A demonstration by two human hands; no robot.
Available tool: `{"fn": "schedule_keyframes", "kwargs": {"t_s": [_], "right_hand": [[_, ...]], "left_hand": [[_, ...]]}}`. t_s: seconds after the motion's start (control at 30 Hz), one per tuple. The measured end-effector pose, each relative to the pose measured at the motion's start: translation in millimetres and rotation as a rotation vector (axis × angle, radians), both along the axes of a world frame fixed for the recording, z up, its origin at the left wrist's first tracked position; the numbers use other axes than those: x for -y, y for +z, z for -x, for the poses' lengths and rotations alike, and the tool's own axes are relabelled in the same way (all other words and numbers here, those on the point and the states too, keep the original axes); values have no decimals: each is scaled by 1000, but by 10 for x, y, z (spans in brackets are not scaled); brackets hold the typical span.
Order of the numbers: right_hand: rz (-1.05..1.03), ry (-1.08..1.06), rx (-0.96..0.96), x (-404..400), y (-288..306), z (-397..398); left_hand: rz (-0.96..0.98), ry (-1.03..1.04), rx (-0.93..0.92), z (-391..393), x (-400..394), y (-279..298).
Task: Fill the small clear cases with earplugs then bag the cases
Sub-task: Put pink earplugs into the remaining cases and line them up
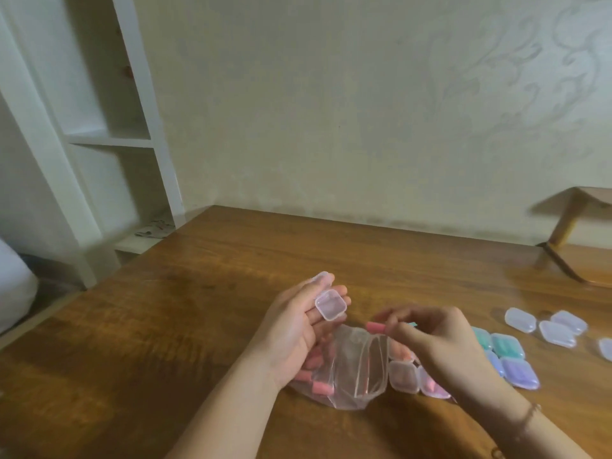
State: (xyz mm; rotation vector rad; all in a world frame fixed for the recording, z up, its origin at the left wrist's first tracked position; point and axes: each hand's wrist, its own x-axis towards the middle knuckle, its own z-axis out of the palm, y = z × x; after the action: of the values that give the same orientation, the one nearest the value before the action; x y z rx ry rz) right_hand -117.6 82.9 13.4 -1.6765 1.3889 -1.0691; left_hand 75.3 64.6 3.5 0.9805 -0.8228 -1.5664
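My left hand [298, 329] holds a small clear case [330, 305] open on its fingers, palm up, with the lid tipped back behind. My right hand [433, 339] pinches a pink earplug [376, 327] just right of and below the case, above a clear plastic bag [351, 372] that lies on the table with several pink earplugs [319, 388] in it. Filled cases [402, 376] with pink, green and purple contents lie in rows partly hidden under my right hand.
Several empty clear cases [556, 332] lie at the right on the wooden table [205, 313]. A white shelf unit [109, 140] stands at the left, and a wooden stand [576, 233] at the back right against the wall.
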Motion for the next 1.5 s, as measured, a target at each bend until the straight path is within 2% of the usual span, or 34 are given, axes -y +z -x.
{"fn": "schedule_keyframes", "kwargs": {"t_s": [0.07, 0.17, 0.33, 0.43, 0.53, 0.6, 0.83, 0.9, 1.03, 1.2, 1.33, 1.5], "right_hand": [[-49, -24, 97, -15, 50, 29], [28, -45, 18, -11, 55, 28], [35, 13, -36, -8, 0, -32], [49, 27, 41, 13, -41, -10], [95, 65, 182, -11, -52, -29], [158, 101, 187, -30, -92, -54], [212, 43, 376, -19, -149, -111], [266, 37, 298, -35, -148, -108], [456, -18, -51, -105, -159, -183], [651, -97, -359, -54, -224, -252], [759, -135, -475, -22, -263, -256], [763, -88, -539, -18, -297, -265]], "left_hand": [[26, -74, 38, 32, -49, -6], [43, -146, 84, 73, -89, -36], [88, -131, 147, 99, -100, -55], [96, -130, 132, 101, -112, -48], [82, -140, 32, 102, -117, -31], [78, -160, -1, 98, -119, -22], [56, -119, 15, 112, -102, -33], [36, -97, -9, 110, -101, -39], [15, -99, -18, 125, -127, -50], [56, -112, 14, 164, -159, -21], [85, -150, 46, 168, -175, 3], [53, -141, -9, 158, -174, 16]]}}
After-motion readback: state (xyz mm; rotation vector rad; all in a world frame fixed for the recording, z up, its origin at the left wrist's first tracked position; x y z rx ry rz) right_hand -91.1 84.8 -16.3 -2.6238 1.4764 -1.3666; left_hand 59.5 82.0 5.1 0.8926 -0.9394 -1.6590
